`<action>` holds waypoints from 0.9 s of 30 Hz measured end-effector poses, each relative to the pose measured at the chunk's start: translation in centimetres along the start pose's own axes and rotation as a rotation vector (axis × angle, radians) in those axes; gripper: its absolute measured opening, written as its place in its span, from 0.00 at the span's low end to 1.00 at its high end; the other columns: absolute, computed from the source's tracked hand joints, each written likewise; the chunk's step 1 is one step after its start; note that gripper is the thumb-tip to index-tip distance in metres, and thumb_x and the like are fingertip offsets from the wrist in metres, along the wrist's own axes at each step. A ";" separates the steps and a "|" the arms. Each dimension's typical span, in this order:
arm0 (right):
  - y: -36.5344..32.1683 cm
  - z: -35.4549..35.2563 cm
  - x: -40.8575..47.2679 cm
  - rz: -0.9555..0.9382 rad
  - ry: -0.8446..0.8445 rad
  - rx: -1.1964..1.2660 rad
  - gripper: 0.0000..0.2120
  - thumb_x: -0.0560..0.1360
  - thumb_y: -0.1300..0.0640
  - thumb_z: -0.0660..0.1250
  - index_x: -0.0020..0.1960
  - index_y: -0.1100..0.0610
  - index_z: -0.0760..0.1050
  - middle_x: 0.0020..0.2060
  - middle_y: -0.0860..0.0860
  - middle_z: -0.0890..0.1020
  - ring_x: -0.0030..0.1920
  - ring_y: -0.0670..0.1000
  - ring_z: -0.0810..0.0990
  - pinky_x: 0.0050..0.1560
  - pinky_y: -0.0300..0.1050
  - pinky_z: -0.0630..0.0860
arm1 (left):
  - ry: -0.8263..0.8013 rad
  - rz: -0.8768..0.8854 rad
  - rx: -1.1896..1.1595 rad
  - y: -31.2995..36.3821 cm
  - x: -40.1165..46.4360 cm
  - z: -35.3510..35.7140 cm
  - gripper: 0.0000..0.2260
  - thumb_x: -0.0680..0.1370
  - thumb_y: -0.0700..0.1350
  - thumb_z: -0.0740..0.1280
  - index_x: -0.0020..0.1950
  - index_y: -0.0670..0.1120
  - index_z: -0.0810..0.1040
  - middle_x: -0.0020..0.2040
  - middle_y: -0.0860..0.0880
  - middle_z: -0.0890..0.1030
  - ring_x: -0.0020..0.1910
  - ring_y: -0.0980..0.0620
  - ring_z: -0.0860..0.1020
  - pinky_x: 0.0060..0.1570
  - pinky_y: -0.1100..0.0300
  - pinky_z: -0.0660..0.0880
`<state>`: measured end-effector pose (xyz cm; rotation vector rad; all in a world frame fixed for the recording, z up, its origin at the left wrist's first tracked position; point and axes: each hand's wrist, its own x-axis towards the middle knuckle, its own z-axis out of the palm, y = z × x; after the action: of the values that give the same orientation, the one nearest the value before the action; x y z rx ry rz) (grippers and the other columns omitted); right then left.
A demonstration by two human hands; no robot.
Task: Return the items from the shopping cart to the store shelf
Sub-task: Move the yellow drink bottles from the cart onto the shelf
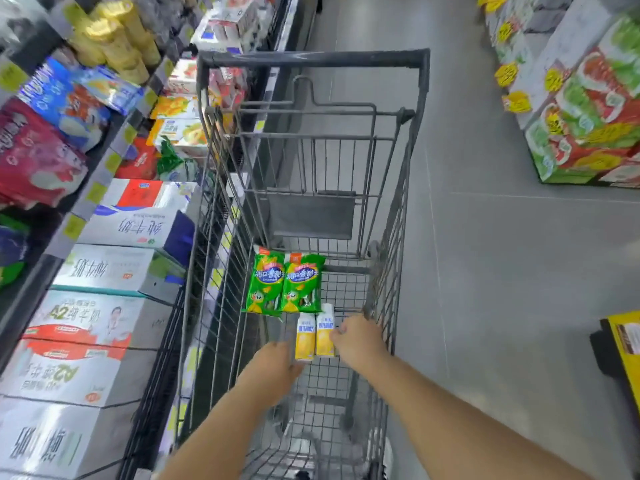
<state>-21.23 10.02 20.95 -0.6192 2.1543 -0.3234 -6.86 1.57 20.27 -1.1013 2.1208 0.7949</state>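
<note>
Two yellow-and-white bottles lie side by side on the wire floor of the grey shopping cart (311, 58): a left bottle (305, 337) and a right bottle (325, 332). Just beyond them lie two green snack packs (285, 284). My left hand (273, 365) is down in the cart, its thumb side against the left bottle's base, fingers hidden under the hand. My right hand (358, 341) has curled fingers touching the right bottle's side. Both bottles rest on the cart floor. The store shelf (114, 161) runs along the left.
The shelf on the left holds white milk cartons (114, 271), red and blue bags and yellow canisters. The cart stands close against it. Stacked red-green boxes (588, 126) sit at the far right, a yellow-black object (623, 344) at the right edge, grey aisle floor between.
</note>
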 end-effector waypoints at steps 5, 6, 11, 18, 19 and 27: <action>1.5 5.1 7.5 0.160 -0.021 0.116 0.06 0.75 0.59 0.64 0.45 0.58 0.80 0.40 0.57 0.79 0.43 0.57 0.79 0.35 0.42 0.69 | -0.033 -0.094 -0.159 -2.0 8.1 4.4 0.19 0.82 0.51 0.62 0.68 0.40 0.70 0.65 0.40 0.75 0.63 0.42 0.74 0.59 0.53 0.71; 1.7 6.0 9.0 0.185 -0.014 0.117 0.08 0.75 0.60 0.64 0.50 0.60 0.80 0.43 0.59 0.80 0.45 0.58 0.80 0.38 0.43 0.72 | -0.036 -0.115 -0.180 -2.4 9.8 5.0 0.20 0.82 0.50 0.62 0.69 0.39 0.70 0.67 0.39 0.75 0.64 0.41 0.74 0.59 0.53 0.70; 2.3 10.7 14.4 0.271 0.054 0.061 0.17 0.77 0.62 0.62 0.65 0.65 0.72 0.65 0.61 0.76 0.66 0.61 0.75 0.60 0.52 0.74 | -0.021 -0.174 -0.303 -4.2 16.9 7.8 0.13 0.81 0.51 0.62 0.53 0.40 0.73 0.57 0.38 0.79 0.54 0.40 0.77 0.49 0.53 0.72; 3.4 15.3 17.9 0.347 0.107 0.153 0.15 0.76 0.57 0.63 0.62 0.61 0.74 0.59 0.59 0.79 0.61 0.61 0.78 0.56 0.52 0.76 | 0.015 -0.196 -0.429 -4.5 20.5 10.5 0.17 0.79 0.55 0.65 0.50 0.40 0.75 0.48 0.41 0.79 0.52 0.40 0.78 0.41 0.55 0.65; 3.5 15.3 18.2 0.349 0.095 0.169 0.16 0.77 0.56 0.64 0.62 0.62 0.73 0.60 0.60 0.79 0.61 0.61 0.78 0.56 0.51 0.75 | 0.012 -0.203 -0.443 -4.4 20.7 10.6 0.20 0.79 0.57 0.65 0.52 0.39 0.76 0.50 0.40 0.80 0.52 0.40 0.78 0.40 0.55 0.66; 4.8 15.3 18.1 0.469 -0.036 0.293 0.23 0.68 0.46 0.76 0.56 0.60 0.79 0.51 0.55 0.85 0.51 0.57 0.84 0.54 0.55 0.82 | -0.131 -0.272 -0.600 -5.1 20.7 10.7 0.21 0.75 0.59 0.69 0.53 0.41 0.77 0.48 0.44 0.81 0.48 0.44 0.80 0.45 0.54 0.74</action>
<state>-19.95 4.23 -2.48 0.0491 2.0884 -0.3554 -9.58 -2.93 -2.94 -1.5479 1.6078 1.3704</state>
